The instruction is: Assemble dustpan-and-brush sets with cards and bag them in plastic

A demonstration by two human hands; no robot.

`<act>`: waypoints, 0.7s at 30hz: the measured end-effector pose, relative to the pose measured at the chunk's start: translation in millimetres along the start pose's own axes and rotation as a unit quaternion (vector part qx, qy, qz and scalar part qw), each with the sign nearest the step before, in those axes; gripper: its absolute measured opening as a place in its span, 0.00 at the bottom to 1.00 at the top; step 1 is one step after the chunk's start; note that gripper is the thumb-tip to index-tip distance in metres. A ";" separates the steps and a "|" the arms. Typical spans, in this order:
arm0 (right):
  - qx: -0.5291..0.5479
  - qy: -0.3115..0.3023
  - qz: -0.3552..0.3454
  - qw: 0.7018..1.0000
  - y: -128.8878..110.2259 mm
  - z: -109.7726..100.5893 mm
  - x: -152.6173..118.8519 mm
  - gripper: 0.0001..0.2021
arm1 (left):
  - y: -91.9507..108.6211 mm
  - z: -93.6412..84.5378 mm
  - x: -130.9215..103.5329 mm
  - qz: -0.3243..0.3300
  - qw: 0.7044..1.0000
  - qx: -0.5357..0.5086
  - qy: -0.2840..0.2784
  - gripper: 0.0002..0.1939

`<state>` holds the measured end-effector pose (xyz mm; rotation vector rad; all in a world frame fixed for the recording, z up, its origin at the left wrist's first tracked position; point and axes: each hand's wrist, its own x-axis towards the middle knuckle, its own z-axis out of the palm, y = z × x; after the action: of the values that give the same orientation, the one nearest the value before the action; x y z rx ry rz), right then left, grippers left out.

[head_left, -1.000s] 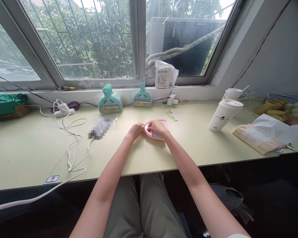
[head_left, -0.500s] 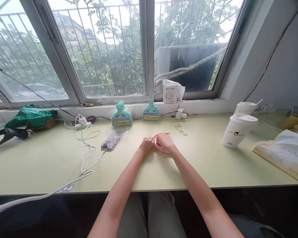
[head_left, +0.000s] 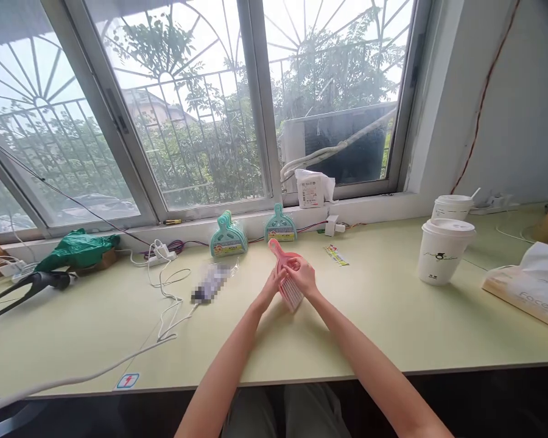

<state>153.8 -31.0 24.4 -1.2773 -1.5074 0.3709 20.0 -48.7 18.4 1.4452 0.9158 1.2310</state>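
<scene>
We hold a small pink plastic brush [head_left: 287, 277] in both hands above the middle of the desk [head_left: 374, 316]. It has a rounded handle that points up and away toward the window, and a flat fan of pale, fine bristles at its lower end. Our right hand [head_left: 302, 275] wraps its fingers around the body of the brush, and our left hand [head_left: 273, 285] closes on its left edge from the other side, so both grip it.

The desk is a smooth, matte, pale yellow-green top that runs along under a wide window [head_left: 201, 115] with grey metal frames and curved bars outside. Against the sill stand a stack of teal dustpans [head_left: 228, 236] in clear wrap and one more teal dustpan [head_left: 280, 225] beside it, all of hard plastic with short round handles. Two white paper cups [head_left: 444, 249] with lids sit to the right, and near them lies a crinkled white bag [head_left: 530, 283]. White cables [head_left: 164, 298] loop across the left part of the desk, near a crumpled green plastic bag [head_left: 75, 249].

A second ago the brush lay flat on the desk under our fingers; now it is lifted clear and tilted upright, and our view has risen to show more of the window.
</scene>
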 end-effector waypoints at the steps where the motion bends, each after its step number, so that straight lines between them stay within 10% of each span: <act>1: 0.003 -0.011 -0.006 1.000 4.1 -1.9 2.5 0.11 | -1.6 0.3 0.2 -0.036 0.998 -0.028 -0.043 0.30; 3: -0.042 -0.016 -0.009 0.999 19.8 -12.5 8.7 0.14 | -5.3 -3.8 1.5 -0.073 0.995 -0.056 -0.046 0.28; 7: -0.269 0.041 0.092 0.958 66.6 -43.3 21.1 0.22 | -10.9 -29.9 9.8 -0.098 0.983 -0.098 0.121 0.24; 11: -0.336 -0.048 0.199 0.919 92.1 -52.1 28.2 0.24 | -14.5 -59.0 19.9 -0.084 0.966 -0.116 0.215 0.23; 21: -0.269 -0.167 0.015 0.948 57.8 -32.1 18.0 0.12 | -24.9 -77.5 29.0 -0.072 0.941 -0.146 0.297 0.20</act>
<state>213.2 -6.2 1.1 -1.7280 -1.9642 0.2032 -48.8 0.5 0.6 0.7598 1.1512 1.6468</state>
